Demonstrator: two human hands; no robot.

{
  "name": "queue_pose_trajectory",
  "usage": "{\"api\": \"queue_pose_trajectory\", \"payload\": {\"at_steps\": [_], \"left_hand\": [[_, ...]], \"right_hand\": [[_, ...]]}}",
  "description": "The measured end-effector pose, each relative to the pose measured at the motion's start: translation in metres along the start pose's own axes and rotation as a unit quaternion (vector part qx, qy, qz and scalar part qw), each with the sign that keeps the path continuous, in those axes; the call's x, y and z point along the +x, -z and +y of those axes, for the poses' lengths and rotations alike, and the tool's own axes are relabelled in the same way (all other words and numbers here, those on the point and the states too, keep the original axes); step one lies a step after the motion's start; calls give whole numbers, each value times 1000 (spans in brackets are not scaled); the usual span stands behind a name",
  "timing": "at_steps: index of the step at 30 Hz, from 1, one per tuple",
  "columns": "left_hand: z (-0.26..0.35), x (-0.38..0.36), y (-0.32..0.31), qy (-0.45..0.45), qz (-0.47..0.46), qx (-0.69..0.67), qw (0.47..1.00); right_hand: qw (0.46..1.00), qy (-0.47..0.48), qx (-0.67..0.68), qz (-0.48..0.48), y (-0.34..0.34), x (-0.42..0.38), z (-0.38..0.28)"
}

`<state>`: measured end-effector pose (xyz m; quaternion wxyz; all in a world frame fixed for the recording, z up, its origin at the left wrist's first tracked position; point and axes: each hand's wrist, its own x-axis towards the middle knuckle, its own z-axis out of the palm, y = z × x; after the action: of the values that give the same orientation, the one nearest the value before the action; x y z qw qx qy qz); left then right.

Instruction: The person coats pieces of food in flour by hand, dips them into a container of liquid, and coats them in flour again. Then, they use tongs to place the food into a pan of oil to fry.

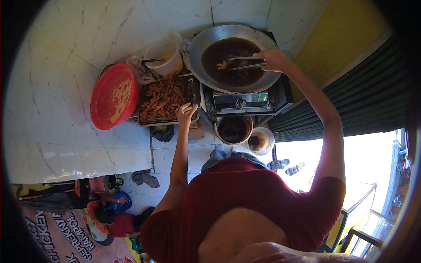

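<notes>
My right hand grips metal tongs over a large wok of dark oil, and the tong tips pinch a piece of fried food. My left hand rests on the near edge of a metal tray heaped with fried golden strips, fingers closed on its rim. The wok sits on a gas stove.
A red lid leans left of the tray, with a white plastic jug behind it. A pot and a small bucket stand on the floor below the stove. Another person crouches at lower left.
</notes>
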<state>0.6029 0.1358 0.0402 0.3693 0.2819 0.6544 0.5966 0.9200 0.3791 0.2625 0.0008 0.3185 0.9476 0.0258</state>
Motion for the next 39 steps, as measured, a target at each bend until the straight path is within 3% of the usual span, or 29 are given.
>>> {"api": "queue_pose_trajectory", "payload": {"at_steps": [21,27,31,35,39], "left_hand": [[-14,-4,-6,-32,50,-18,998],[-4,-35,-13,-91,118,54,987],[-4,-81,0,-83,200,100,971],[-80,-131,45,-97,218,154,959],[-191,-220,104,13,210,303,929]], "right_hand": [[996,-57,55,31,34,-50,29],[997,-40,64,24,30,-36,29],[995,-54,81,37,28,-26,26],[992,-63,85,71,39,-16,6],[988,-82,119,62,55,-7,-27]]}}
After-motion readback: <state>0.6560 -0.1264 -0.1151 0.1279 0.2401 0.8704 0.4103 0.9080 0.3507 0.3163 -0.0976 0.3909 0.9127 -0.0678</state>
